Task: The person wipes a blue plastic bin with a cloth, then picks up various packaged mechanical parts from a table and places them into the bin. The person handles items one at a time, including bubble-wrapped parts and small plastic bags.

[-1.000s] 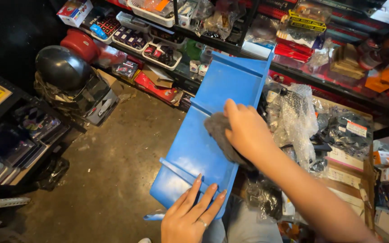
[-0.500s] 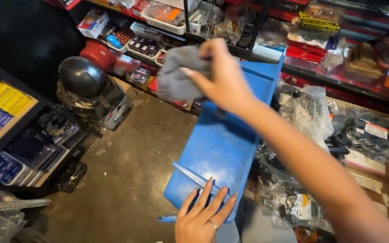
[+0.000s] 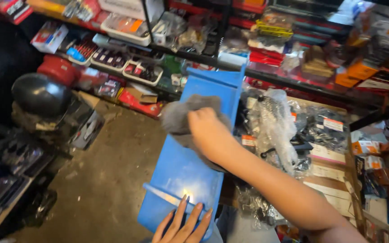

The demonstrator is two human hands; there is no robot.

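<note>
At six o'clock the left hand point(image 3: 183, 222) is lying flat with fingers spread on the near end of one long, smooth blue plastic bin point(image 3: 190, 171), gripping nothing. Toward twelve o'clock, the right hand point(image 3: 208, 130) is pressing one fuzzy grey cloth point(image 3: 176, 117), bunched in its closed fingers, against the bin's middle. At nine o'clock one rounded, glossy black helmet point(image 3: 39, 94) is sitting beyond the bare concrete floor point(image 3: 104, 180).

Shelves up top are crammed with blister packs point(image 3: 113, 56), a white-and-red box point(image 3: 49, 37) and orange boxes point(image 3: 361, 69); bubble-wrapped bag point(image 3: 275, 121) and white-orange labelled bags point(image 3: 333, 124) sit right.
</note>
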